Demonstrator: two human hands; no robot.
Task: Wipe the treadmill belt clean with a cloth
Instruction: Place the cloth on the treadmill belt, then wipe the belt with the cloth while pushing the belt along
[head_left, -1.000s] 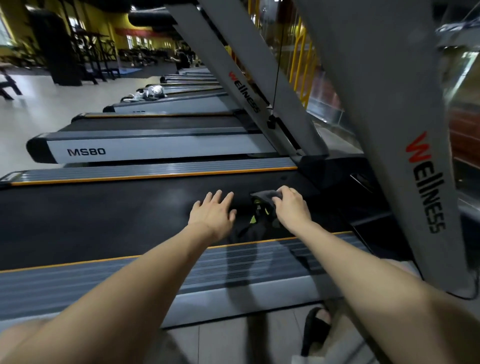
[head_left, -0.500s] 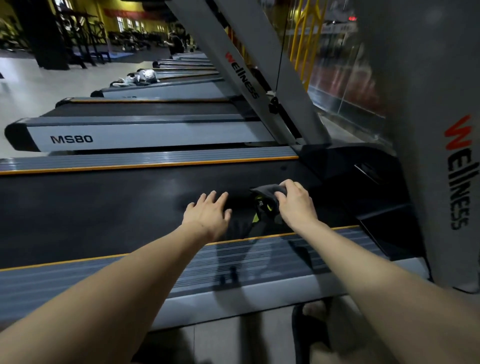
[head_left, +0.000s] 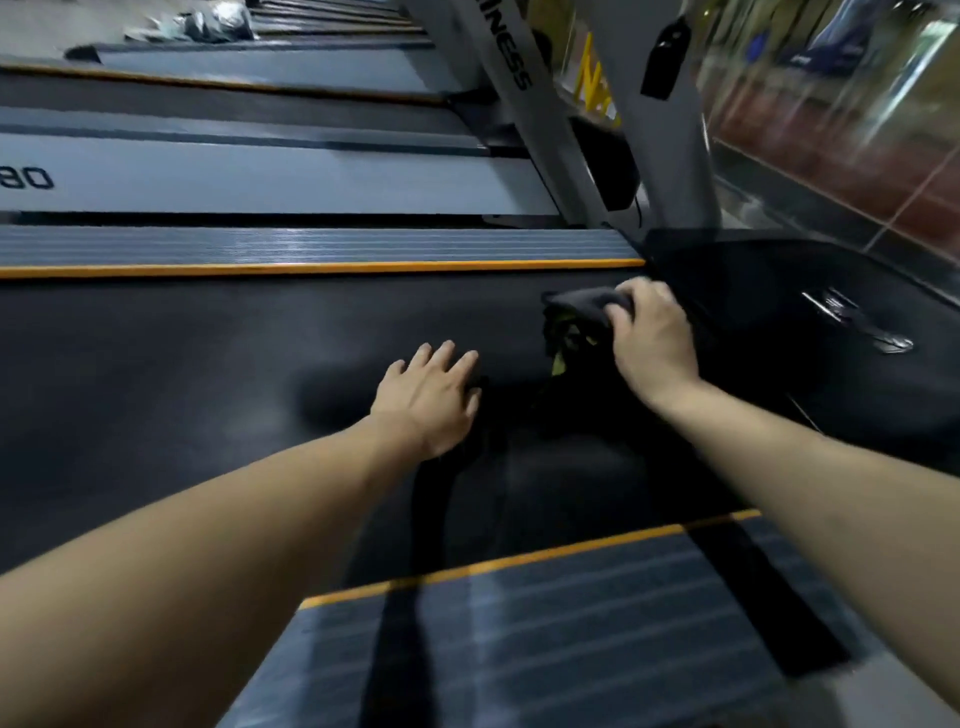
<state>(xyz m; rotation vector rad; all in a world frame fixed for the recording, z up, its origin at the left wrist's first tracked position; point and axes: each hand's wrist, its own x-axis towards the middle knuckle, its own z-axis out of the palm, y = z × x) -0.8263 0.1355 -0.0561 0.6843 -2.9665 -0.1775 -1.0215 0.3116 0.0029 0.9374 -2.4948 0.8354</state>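
Leaning further over the belt (head_left: 208, 364) than a moment ago, we are reaching both hands deeper across it, toward its far edge with the orange stripe (head_left: 311, 268). Our right hand (head_left: 652, 340) is clutching the dark cloth (head_left: 576, 312) and pressing it on the belt near the far front corner, beside the black motor cover (head_left: 805, 322). Our left hand (head_left: 428, 397) is lying flat on the belt's middle, fingers straight and slightly spread, grasping nothing.
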